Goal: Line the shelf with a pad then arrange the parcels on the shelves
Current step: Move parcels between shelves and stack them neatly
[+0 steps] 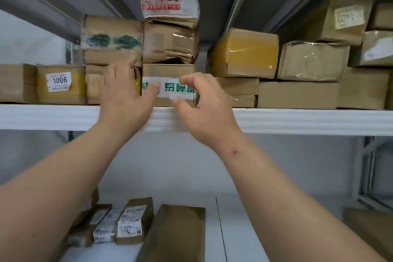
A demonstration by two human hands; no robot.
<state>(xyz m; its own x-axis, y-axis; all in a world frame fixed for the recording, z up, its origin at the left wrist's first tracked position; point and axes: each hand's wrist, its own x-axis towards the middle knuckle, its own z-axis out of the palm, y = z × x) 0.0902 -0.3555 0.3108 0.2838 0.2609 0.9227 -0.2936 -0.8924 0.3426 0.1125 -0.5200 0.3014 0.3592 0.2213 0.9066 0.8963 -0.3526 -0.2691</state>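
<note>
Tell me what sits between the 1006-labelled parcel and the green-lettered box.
Head view: a plain brown parcel, partly hidden behind the left hand.

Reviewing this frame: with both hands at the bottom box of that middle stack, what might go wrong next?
1. The box with green lettering carries two crumpled boxes, the upper one reaching nearly to the shelf above; shifting it may topple them.
2. The left hand and right hand touch only its front, with no grip visible, so it may slip.
3. It sits at the shelf edge; a tug may drop it.
</note>
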